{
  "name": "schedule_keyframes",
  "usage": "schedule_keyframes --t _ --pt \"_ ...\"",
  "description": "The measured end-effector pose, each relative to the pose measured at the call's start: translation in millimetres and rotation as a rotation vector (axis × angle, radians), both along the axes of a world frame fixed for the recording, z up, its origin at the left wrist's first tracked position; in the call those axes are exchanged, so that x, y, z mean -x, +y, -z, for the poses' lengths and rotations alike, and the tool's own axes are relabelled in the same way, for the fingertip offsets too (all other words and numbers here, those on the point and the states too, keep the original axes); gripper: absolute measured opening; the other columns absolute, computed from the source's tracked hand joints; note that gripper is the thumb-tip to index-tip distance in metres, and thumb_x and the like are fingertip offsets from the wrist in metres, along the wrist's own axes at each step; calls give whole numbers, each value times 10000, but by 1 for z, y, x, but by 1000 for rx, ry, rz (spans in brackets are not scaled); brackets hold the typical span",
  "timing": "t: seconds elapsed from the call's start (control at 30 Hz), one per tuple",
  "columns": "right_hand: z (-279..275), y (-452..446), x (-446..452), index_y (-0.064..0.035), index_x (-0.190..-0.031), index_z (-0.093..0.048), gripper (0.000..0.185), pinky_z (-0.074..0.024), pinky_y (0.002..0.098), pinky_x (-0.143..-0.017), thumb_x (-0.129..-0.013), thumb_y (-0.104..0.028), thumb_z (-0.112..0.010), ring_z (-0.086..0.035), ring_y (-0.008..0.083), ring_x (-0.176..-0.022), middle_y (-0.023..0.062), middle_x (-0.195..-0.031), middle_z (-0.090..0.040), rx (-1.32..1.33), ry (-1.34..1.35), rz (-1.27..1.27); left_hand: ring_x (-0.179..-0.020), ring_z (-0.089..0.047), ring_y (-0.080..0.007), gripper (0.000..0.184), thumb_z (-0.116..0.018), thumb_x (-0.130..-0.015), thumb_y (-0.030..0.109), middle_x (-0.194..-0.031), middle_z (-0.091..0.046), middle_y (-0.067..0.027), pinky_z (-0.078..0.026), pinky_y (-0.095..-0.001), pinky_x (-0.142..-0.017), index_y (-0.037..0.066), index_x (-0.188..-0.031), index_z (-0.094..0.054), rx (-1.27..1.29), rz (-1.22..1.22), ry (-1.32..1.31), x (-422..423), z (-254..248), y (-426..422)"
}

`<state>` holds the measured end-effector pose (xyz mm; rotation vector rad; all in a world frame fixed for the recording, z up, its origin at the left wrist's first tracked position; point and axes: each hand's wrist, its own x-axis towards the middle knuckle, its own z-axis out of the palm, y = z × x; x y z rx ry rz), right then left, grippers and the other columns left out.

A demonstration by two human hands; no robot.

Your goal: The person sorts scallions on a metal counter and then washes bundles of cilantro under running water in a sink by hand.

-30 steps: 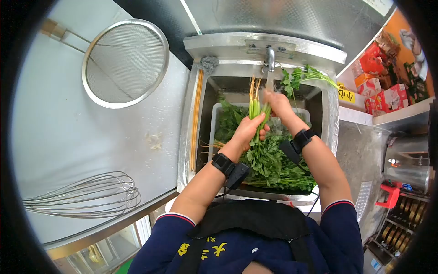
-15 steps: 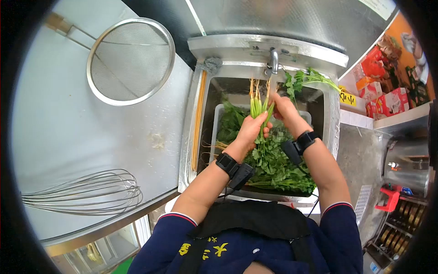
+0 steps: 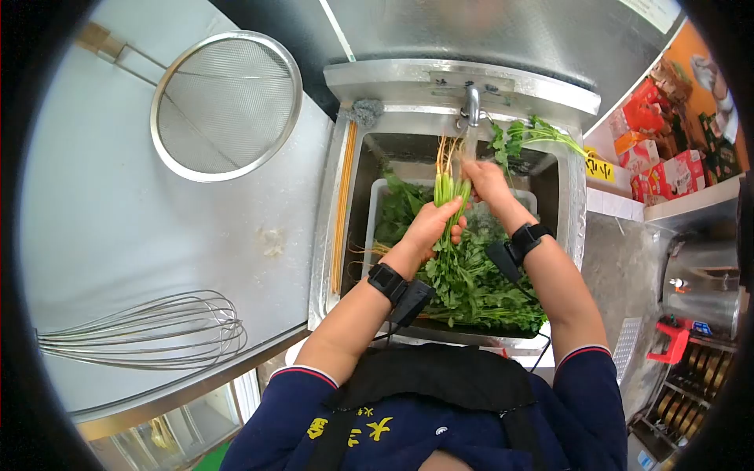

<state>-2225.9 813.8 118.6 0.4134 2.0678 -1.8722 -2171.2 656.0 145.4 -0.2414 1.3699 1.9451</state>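
bunch of leafy greens (image 3: pixel 446 188): over the middle of the sink (image 3: pixel 575 212), roots toward the tap (image 3: pixel 473 104); likely light, limp, slippery, easily bruised, best gripped mid-stem. left hand (image 3: pixel 426 226): closed round the stems. right hand (image 3: pixel 490 182): half curled beside the roots; any hold, cannot tell. loose sprig (image 3: pixel 542 135): sink's far right corner. whisk (image 3: pixel 157 334): worktop's (image 3: pixel 157 243) near edge.

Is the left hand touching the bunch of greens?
Touching. The head view shows the left hand closed around the stems of the bunch of greens, its thumb lying across them.
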Motion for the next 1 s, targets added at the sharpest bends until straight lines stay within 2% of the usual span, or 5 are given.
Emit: schedule_keyframes --t 0.3,0.37,0.53,0.77,1.0 --pt "23 -10 -3 -36 -744 -587 406 -353 267 -442 -854 -420 -511 -496 108 -568 48 -677 -564 108 259 42 -523 -425 -65 338 -499 -926 309 -678 -493 1 -382 -241 -481 -5 -1045 -536 61 23 1 2 10 1" --pt "32 0 4 3 -783 -609 374 -431 343 -619 -871 -346 -505 -545 207 -632 58 -724 -589 -396 182 -65 -517 -424 -64 328 -503 -926 296 -680 -493 -2 -382 -243 -467 -10 -1040 -535 82 46 18 0 8 4" --pt "23 6 2 -56 -784 -597 300 -330 258 -444 -896 -312 -487 -439 101 -490 24 -642 -553 281 -36 144 -504 -413 -57 345 -498 -928 310 -682 -493 3 -373 -235 -456 -10 -1049 -540 34 17 -14 0 5 -1" --pt "12 9 11 -56 -778 -585 319 -353 264 -423 -904 -325 -469 -473 112 -463 30 -631 -582 -39 19 190 -491 -393 -56 364 -478 -935 332 -665 -486 7 -353 -232 -447 1 -1068 -552 48 116 11 -1 -4 -2" --pt "8 52 18 -29 -990 -584 389 -465 254 -572 -924 -394 -468 -580 128 -699 57 -824 -630 550 -2 407 -493 -362 -46 383 -472 -934 348 -669 -471 22 -327 -208 -456 16 -1106 -557 22 125 35 7 -6 -13"
